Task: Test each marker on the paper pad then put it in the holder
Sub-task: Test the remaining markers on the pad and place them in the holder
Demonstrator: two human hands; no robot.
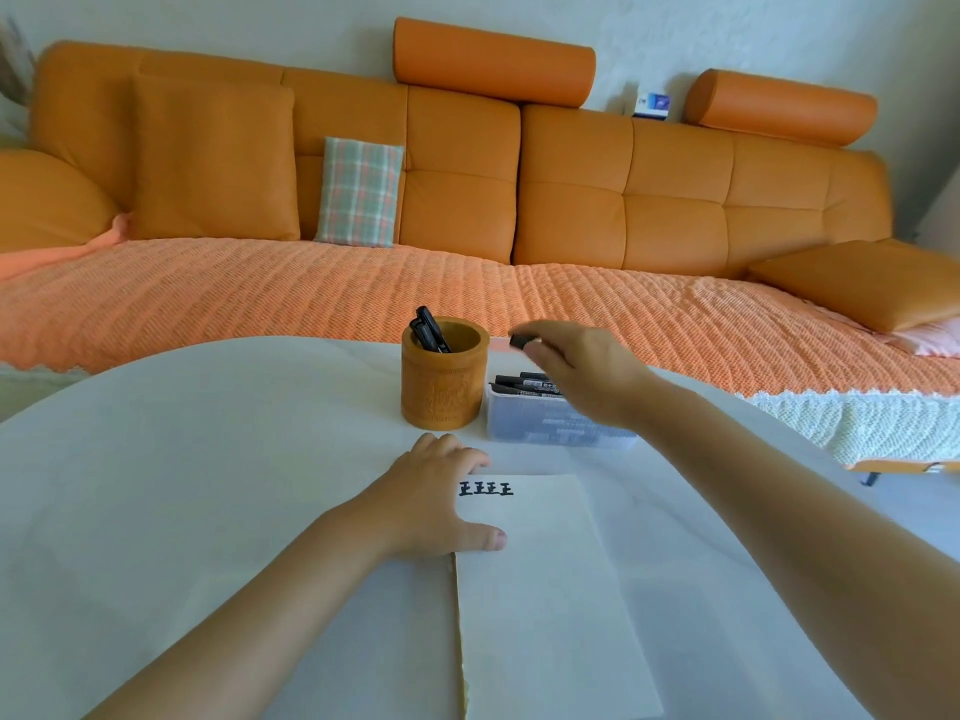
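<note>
A black marker (519,341), only its end showing, is pinched in the fingertips of the right hand (582,371), raised above the table just right of the holder's rim. The holder (444,376) is a round wooden cup standing near the far edge of a pale round table (208,459); two or three black markers (430,331) lean inside it against the left wall. Just right of it sits a clear plastic box (545,420) holding several more black markers (524,385), partly hidden by the right wrist. Nearer the viewer lies the paper pad (545,589), with four dark test marks (485,490) in a row at its top. The left hand (436,504) lies flat and open, pressing the pad's top left corner. Beyond the table, an orange sofa (571,189) fills the room, with a plaid cushion (359,191) and two roll bolsters on top.
</note>
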